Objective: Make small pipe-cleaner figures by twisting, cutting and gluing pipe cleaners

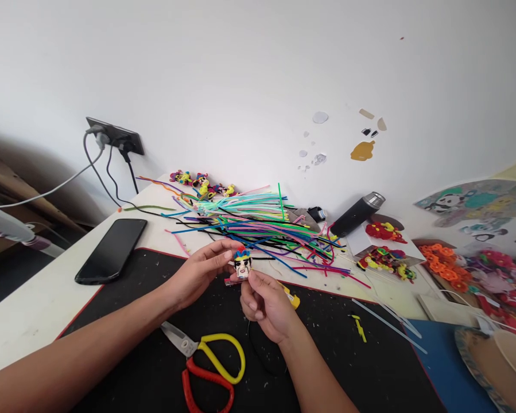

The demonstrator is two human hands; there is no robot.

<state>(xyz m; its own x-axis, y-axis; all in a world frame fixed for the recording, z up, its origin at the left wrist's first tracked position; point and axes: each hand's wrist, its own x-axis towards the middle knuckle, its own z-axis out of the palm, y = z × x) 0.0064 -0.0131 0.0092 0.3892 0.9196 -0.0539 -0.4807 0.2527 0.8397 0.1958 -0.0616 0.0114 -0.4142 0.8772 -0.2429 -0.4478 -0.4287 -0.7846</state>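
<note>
A small doll head (243, 267) with a white face, black brows and beard lines, and a blue and yellow headdress is held up between my hands. My left hand (212, 265) pinches it from the left side and top. From below and the right, my right hand (264, 301) grips its lower edge between thumb and fingers. Just beneath my hands lies a pair of scissors (189, 347) with one yellow and one red handle. A yellow object (293, 297) shows partly behind my right hand.
A heap of coloured pipe cleaners (258, 223) lies against the wall, with small figures (204, 182) behind it. A phone (113, 250) rests at left. A dark thermos (356, 215) leans at right near a white box (382, 244). A black mat (326, 350) covers the front.
</note>
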